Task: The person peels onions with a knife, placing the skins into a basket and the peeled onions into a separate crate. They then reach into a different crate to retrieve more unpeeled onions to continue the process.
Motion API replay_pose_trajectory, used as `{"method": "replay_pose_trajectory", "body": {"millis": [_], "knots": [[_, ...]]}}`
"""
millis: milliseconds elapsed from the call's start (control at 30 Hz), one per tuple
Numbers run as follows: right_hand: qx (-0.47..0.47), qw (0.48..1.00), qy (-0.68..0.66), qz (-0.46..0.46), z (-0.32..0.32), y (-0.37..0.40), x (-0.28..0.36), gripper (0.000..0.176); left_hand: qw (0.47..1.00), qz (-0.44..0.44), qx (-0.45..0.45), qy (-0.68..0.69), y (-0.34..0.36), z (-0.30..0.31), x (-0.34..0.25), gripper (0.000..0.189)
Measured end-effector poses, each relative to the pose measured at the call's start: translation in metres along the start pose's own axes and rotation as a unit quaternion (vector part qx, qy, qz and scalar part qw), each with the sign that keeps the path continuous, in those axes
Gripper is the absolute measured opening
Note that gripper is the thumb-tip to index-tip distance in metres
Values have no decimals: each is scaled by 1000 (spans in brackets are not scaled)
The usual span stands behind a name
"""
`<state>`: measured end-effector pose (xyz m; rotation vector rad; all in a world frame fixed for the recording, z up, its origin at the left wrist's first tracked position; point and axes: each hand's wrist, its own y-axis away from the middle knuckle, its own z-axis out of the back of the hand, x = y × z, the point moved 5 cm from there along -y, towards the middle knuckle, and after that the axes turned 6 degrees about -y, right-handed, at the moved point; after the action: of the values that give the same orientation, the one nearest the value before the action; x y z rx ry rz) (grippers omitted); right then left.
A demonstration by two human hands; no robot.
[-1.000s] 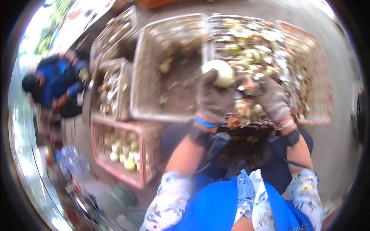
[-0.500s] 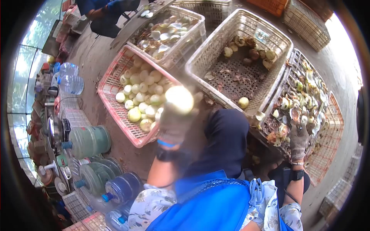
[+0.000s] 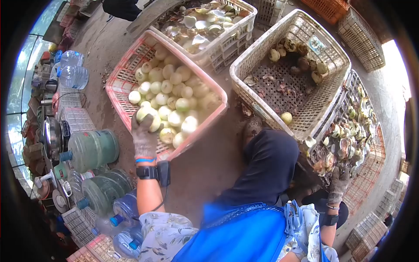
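My left hand [image 3: 145,139], in a greyish knit glove, is closed around a pale peeled onion [image 3: 150,117] at the near left side of a pink-rimmed crate [image 3: 118,94]. Many peeled onions [image 3: 168,87] fill that crate. On the right, my gloved right hand [image 3: 338,185] rests at the near edge of a heap of onion peelings [image 3: 345,139]. Its fingers look curled, and what they hold, if anything, does not show.
A whitish crate [image 3: 244,87] ahead holds several browner onions [image 3: 301,61] and loose skins. Another crate [image 3: 209,54] of peelings stands behind the pink one. Water jugs [image 3: 94,150] line the left; stacked crates [image 3: 362,39] stand at back right.
My left hand has moved left with the onion, from the crate's right edge to its near left side. The view has shifted slightly. My right hand stays by the peelings.
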<state>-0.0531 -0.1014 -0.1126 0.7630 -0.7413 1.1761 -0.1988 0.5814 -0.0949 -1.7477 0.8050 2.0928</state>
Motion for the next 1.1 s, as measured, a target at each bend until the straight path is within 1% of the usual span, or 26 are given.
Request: {"method": "replay_pose_trajectory", "body": {"millis": [33,67,100,133,200,233,267,333,400,467,533,567,600,633,667,700,733,767,800,867,933,967,1000,1033,1067,1100], "knots": [[8,1000,-2,-10,-3,1,5,19,1000,6,0,16,-5,-18,-5,50],[15,1000,-4,-20,-5,1,8,19,992,-72,-24,-99,-19,-29,0,51],[11,1000,-2,-21,-7,1,7,19,966,-138,6,-221,-35,-42,14,55],[2,1000,-4,-9,-8,1,6,18,919,-202,36,-336,-46,-56,24,59],[-12,1000,0,-3,-6,4,0,18,839,-230,122,-477,-39,-100,32,70],[-5,1000,0,-5,-5,3,-5,16,725,-169,260,-615,-36,-126,43,75],[3,1000,-1,-5,-5,1,-7,15,692,-204,291,-628,-46,-124,89,77],[-9,1000,-7,-8,-4,4,-2,12,672,-78,357,-644,-50,-135,109,80],[-16,999,34,-28,-3,7,-2,11,666,-93,400,-623,-60,-138,109,80],[-24,999,13,-32,-6,6,-12,12,658,-109,435,-604,-71,-136,105,81],[-35,999,22,-16,-7,3,-17,14,615,-100,437,-648,-79,-136,107,77],[-12,998,-42,-52,-12,3,-12,18,586,-93,451,-667,-76,-143,95,68],[-15,1000,-10,-19,-10,1,-19,21,590,-116,435,-670,-100,-128,126,63],[-39,999,9,-17,-8,3,-9,22,576,-68,418,-699,-85,-144,86,59],[-61,998,29,-17,-11,4,1,22,589,-99,401,-695,-99,-138,98,58],[-65,997,28,-14,-8,4,1,21,644,-134,382,-650,-94,-147,71,57],[-67,997,25,-7,-6,0,0,20,665,-224,375,-605,-86,-159,42,60],[-64,991,118,1,-7,-1,25,17,664,-199,390,-605,-80,-174,17,57],[-71,988,131,43,-7,-4,38,15,679,-177,386,-599,-65,-189,-13,50],[-91,994,50,22,3,-15,5,16,666,-200,435,-572,-40,-224,-52,39],[-84,995,50,-8,8,-26,2,17,741,-125,480,-454,-25,-267,-65,37],[-94,992,83,30,9,-32,8,19,736,-129,510,-425,-17,-299,-63,35],[-99,991,83,22,11,-39,10,19,733,-133,537,-397,-8,-335,-60,33],[-90,993,71,12,13,-46,12,20,705,-124,551,-428,5,-371,-53,33],[-80,995,58,3,13,-55,14,20,653,-200,582,-441,10,-409,-31,34],[-79,997,-20,-15,12,-60,15,19,597,-237,608,-466,19,-445,-11,36]]}}
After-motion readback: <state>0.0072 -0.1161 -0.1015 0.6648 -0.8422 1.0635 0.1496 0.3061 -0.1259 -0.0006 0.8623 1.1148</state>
